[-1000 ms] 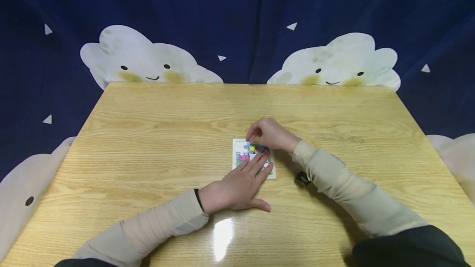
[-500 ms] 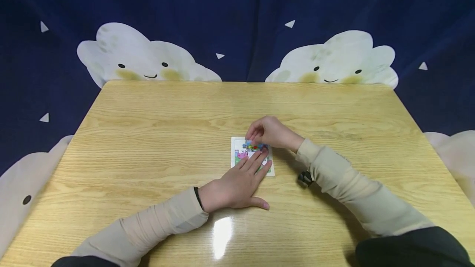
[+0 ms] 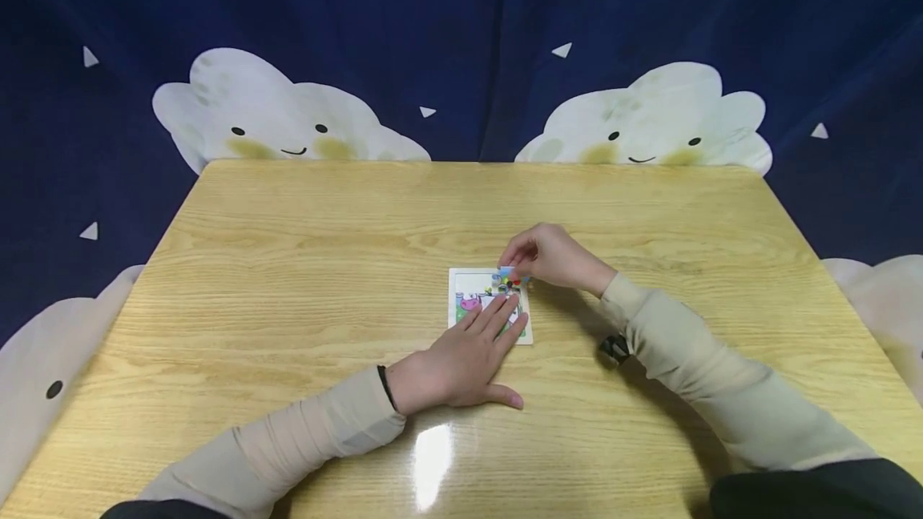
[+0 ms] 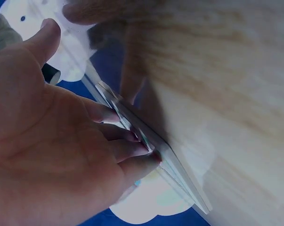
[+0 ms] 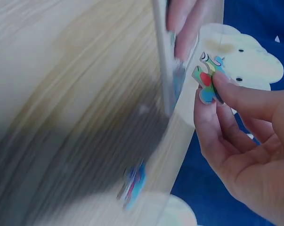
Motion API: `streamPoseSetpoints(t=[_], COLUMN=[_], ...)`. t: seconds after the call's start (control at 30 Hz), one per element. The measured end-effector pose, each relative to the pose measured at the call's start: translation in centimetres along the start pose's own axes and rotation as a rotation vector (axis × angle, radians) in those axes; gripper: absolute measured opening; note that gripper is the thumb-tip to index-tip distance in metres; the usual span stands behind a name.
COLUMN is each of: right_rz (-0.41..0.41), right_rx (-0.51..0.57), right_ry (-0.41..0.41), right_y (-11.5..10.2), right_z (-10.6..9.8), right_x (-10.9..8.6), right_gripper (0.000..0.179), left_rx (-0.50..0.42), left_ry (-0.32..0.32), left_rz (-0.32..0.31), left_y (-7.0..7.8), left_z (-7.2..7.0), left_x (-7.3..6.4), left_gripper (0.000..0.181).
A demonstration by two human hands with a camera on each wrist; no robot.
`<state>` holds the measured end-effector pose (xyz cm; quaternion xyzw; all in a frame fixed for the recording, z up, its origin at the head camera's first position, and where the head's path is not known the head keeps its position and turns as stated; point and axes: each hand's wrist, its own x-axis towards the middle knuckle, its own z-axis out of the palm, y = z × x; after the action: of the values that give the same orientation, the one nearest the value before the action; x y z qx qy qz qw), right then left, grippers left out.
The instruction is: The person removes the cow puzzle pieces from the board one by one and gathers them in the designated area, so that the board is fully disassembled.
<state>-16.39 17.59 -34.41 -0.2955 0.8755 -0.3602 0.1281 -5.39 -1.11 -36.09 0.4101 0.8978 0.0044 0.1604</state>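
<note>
A small square jigsaw board [image 3: 452,307] with a white rim lies on the table; a pink-snouted cow shows on its left part. My left hand [image 3: 461,363] rests across its lower right with fingers spread and straight, hiding part of the picture. In the left wrist view the fingertips [image 4: 144,162] touch the board's face. My right hand [image 3: 555,259] is over the board's upper right corner. Between thumb and fingers it pinches a jigsaw piece [image 5: 206,80], blue and green with a red patch, held clear of the board in the right wrist view.
Another jigsaw piece [image 5: 133,183], blue and red and blurred, lies on the wooden table [image 3: 288,263] beside the board; the right forearm hides it in the head view. A dark blue curtain [image 3: 461,46] with cloud prints hangs behind the table's far edge.
My right hand has moved to the right with the jigsaw piece, from the board's top middle to its upper right corner. The left hand stays in place on the board.
</note>
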Motion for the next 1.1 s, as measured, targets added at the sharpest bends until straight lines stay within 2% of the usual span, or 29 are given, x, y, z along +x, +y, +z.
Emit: streamPoseSetpoints(t=[0.2, 0.6, 0.83, 1.1], right_rz=[0.063, 0.295, 0.350, 0.326], right_rx=[0.006, -0.036, -0.079, -0.145], right_ry=[0.024, 0.009, 0.017, 0.020], right_y=[1.7, 6.1, 7.5, 7.7], right_z=[-2.0, -6.2, -7.2, -7.0], right_x=[-2.1, -6.3, -7.1, -6.9], right_gripper=[0.011, 0.008, 0.009, 0.009], left_rx=[0.010, 0.007, 0.001, 0.025], left_ry=[0.011, 0.017, 0.007, 0.018], left_rz=[0.004, 0.005, -0.002, 0.010], left_y=[0.0, -0.1, 0.0, 0.0], left_z=[0.1, 0.2, 0.2, 0.3], left_x=[-0.1, 0.0, -0.1, -0.1], left_gripper=[0.100, 0.100, 0.099, 0.099])
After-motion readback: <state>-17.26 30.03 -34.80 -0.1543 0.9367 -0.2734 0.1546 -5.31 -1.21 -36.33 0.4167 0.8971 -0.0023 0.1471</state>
